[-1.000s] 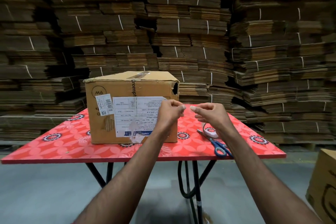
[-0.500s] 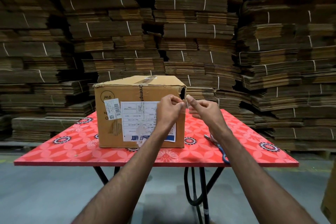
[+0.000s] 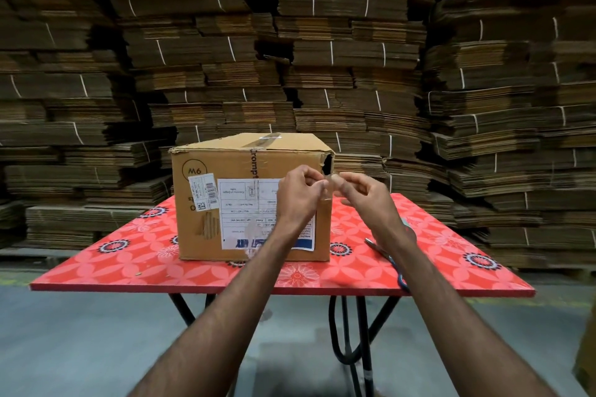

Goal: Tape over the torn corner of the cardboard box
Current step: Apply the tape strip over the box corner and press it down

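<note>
Two hands are holding a clear tape strip by the torn corner.
At frame centre, the left hand [image 3: 298, 195] and right hand [image 3: 367, 196] are pinching the tape strip [image 3: 327, 188] together, just below the torn corner [image 3: 329, 163] of the cardboard box [image 3: 225, 203], which is sitting on the red table [image 3: 129, 258].

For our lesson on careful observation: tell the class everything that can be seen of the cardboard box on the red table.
The cardboard box is brown corrugated board, closed, standing flat on the red patterned table. Clear tape runs along its top seam. Its front bears a circled "M6", a small barcode sticker, a large white label that appears upside down, and a scuffed patch. The upper right front corner is torn open, showing a dark hole. The left hand and right hand are raised just below that hole.
</note>
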The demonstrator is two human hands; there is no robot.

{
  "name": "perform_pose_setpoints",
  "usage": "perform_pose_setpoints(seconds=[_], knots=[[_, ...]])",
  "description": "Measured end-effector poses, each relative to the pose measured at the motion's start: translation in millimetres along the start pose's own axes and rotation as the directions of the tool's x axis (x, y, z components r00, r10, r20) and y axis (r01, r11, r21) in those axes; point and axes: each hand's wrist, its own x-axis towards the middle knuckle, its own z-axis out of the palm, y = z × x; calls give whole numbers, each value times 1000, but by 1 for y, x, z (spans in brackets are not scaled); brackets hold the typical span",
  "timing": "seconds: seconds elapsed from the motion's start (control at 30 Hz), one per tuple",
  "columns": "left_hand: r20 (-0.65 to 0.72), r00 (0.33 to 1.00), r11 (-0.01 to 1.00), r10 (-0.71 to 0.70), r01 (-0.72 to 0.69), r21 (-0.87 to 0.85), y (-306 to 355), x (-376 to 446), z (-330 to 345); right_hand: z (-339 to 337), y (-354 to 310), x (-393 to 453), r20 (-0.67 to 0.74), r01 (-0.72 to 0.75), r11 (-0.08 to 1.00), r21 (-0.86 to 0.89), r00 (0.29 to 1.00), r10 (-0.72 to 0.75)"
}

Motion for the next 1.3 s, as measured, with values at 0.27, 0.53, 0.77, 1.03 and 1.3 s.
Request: perform_pose_setpoints(seconds=[0.27,0.53,0.77,1.03,1.3], knots=[[4,1000,1000,6,-6,-27,1,-1,-5,-3,0,-2,8,180,975,-135,984,-180],[5,999,993,50,-49,-109,4,0,-10,-4,-4,1,-154,137,982,127,981,-117],[-51,994,979,96,-103,-176,6,9,-10,-5,-8,16,-202,129,943,308,977,-68],[-123,992,992,-2,-14,-127,9,30,3,5,-2,46,-246,84,953,290,969,-11],[-197,979,987,62,-31,160,6,43,8,16,9,61,-195,30,935,353,980,42]])
